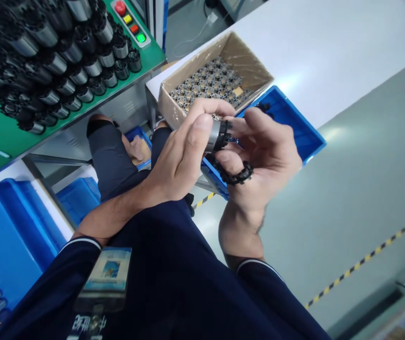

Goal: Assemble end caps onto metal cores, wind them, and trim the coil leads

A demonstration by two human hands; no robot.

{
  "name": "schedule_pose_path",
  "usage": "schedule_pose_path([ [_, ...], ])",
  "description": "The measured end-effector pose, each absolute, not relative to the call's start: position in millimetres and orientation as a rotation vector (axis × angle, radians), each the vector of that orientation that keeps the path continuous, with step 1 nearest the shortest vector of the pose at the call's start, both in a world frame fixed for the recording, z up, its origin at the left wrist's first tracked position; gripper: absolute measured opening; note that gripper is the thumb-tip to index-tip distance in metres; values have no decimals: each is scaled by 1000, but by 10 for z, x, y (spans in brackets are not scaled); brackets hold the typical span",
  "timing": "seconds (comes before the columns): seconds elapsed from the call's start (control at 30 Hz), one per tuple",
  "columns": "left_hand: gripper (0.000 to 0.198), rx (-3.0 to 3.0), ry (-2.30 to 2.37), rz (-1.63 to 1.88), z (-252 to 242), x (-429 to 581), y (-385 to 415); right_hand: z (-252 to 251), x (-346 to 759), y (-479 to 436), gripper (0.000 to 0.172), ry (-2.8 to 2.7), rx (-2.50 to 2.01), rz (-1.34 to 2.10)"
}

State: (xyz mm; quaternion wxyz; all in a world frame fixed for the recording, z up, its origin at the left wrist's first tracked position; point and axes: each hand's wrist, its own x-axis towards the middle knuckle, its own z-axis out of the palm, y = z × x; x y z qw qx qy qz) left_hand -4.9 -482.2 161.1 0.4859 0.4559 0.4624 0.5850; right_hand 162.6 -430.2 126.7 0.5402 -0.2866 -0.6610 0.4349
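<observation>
Head view, the only view: the 2 hands are together at the centre of the frame, both closed on 1 metal sleeve point(213, 138), which is held in the air between them above a blue bin point(287, 127). The left hand point(176, 158) pinches the sleeve's bright barrel between thumb and forefinger. The right hand point(264, 153) has its fingertips at the sleeve's far end, where a black collar point(225, 133) sits. A black toothed ring point(240, 174) lies against the lower fingers of the right hand; whether it is gripped or only resting there cannot be told. Handling assessment: the sleeve appears stiff, smooth and fairly light, and the bare metal may slip, so the barrel is the sound place to hold it. The ring appears to be moulded plastic and is best taken by its rim, as its teeth look small and may be fragile. Behind the hands, a cardboard box point(216, 80) on the white table point(330, 56) holds many sleeves packed upright. To the left, rows of finished-looking parts point(64, 61) stand on a green panel point(82, 111), with coloured buttons point(130, 23) at its edge. An ID badge point(108, 269) hangs at the person's chest, and yellow-and-black tape point(361, 264) marks the floor.
</observation>
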Motion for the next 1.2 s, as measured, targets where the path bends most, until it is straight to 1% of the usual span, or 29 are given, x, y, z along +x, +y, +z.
schedule_pose_path([
  [0.03, 42, 1117, 1136, 1425, 1622, -74, -4821, 1263, 1612, -4286, 47, -1572, -669, 1058],
  [0.1, 42, 1135, 1193, 1410, 1647, -130, -4823, 1260, 1578, -4239, 44, -1606, -613, 1067],
  [0.2, 43, 1135, 1303, 1369, 1675, -219, -4839, 1278, 1509, -4159, 42, -1652, -531, 985],
  [0.33, 61, 1130, 1302, 1426, 1712, -332, -4916, 1336, 1368, -4122, 46, -1726, -504, 870],
  [0.4, 63, 1131, 1264, 1458, 1743, -412, -4985, 1383, 1285, -4144, 45, -1736, -500, 882],
  [0.5, 69, 1109, 1156, 1415, 1739, -604, -5118, 1482, 1191, -4193, 44, -1797, -492, 920],
  [0.53, 70, 1088, 1111, 1402, 1702, -687, -5169, 1514, 1173, -4203, 41, -1843, -514, 928],
  [0.57, 72, 1055, 1082, 1415, 1642, -776, -5225, 1538, 1160, -4205, 33, -1909, -547, 949],
  [0.63, 78, 937, 1096, 1536, 1462, -962, -5355, 1541, 1129, -4184, 18, -2094, -621, 1058],
  [0.7, 89, 755, 1179, 1699, 1242, -1133, -5514, 1483, 1058, -4145, 20, -2273, -665, 1235],
  [0.73, 90, 669, 1220, 1764, 1136, -1205, -5605, 1441, 1000, -4127, 21, -2336, -665, 1318],
  [0.8, 81, 559, 1274, 1825, 967, -1313, -5797, 1374, 841, -4116, 20, -2385, -640, 1414],
  [0.9, 69, 511, 1296, 1890, 866, -1418, -6056, 1412, 539, -4179, 24, -2415, -544, 1437],
  [0.93, 69, 494, 1285, 1912, 870, -1449, -6121, 1471, 433, -4219, 23, -2405, -518, 1452],
  [1.0, 72, 468, 1230, 1932, 918, -1515, -6208, 1637, 228, -4318, 14, -2323, -463, 1494],
  [1.03, 74, 467, 1194, 1928, 955, -1549, -6231, 1732, 131, -4371, 13, -2259, -422, 1512],
  [1.07, 77, 474, 1158, 1920, 998, -1581, -6245, 1827, 38, -4422, 16, -2191, -379, 1520],
  [1.13, 79, 506, 1097, 1919, 1098, -1630, -6251, 1993, -131, -4513, 18, -2098, -304, 1476],
  [1.2, 73, 583, 1055, 1931, 1225, -1653, -6242, 2109, -276, -4574, 12, -2063, -260, 1370],
])
